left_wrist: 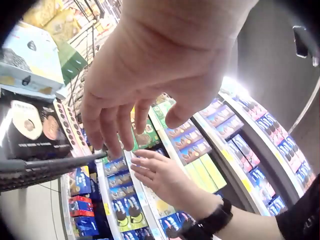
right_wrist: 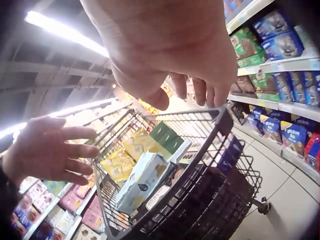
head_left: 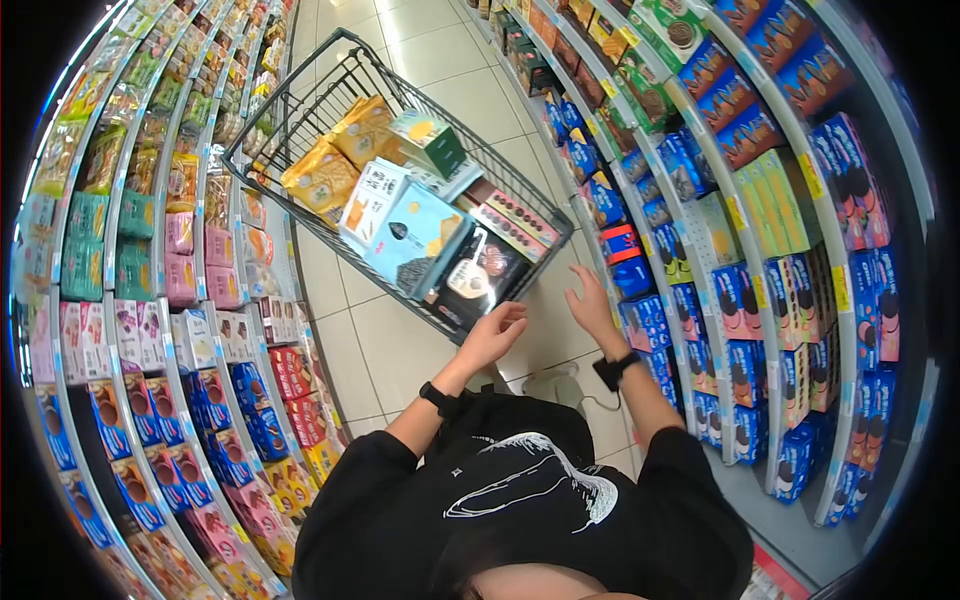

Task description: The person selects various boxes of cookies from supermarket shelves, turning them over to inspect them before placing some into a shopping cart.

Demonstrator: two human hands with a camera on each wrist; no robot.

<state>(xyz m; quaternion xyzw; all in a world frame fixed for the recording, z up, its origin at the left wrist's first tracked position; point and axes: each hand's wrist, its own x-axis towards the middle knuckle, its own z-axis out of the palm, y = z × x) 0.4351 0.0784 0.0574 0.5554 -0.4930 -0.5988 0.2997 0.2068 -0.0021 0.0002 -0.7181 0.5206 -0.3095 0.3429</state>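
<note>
A dark wire shopping cart [right_wrist: 222, 122] stands in front of me, loaded with packaged goods. My left hand [head_left: 490, 338] is at its near edge, beside a black box [head_left: 482, 275], with fingers loosely bent and nothing held. My right hand [head_left: 590, 303] hovers to the right of the cart, fingers spread and holding nothing. Inside the cart lie a light blue box [head_left: 415, 235], a white box [head_left: 372, 200], a green box [head_left: 430, 140], yellow packs [head_left: 320, 178] and a box with rows of dark dots [head_left: 515, 222]. Both wrists wear black bands.
Shelves of snack packs [head_left: 140, 300] line the left side of the aisle. On the right, shelves hold blue cookie packs [head_left: 745, 385] and light green boxes [head_left: 775, 205]. Pale floor tiles [head_left: 365, 345] run between them. A shoe [head_left: 553, 385] shows below my hands.
</note>
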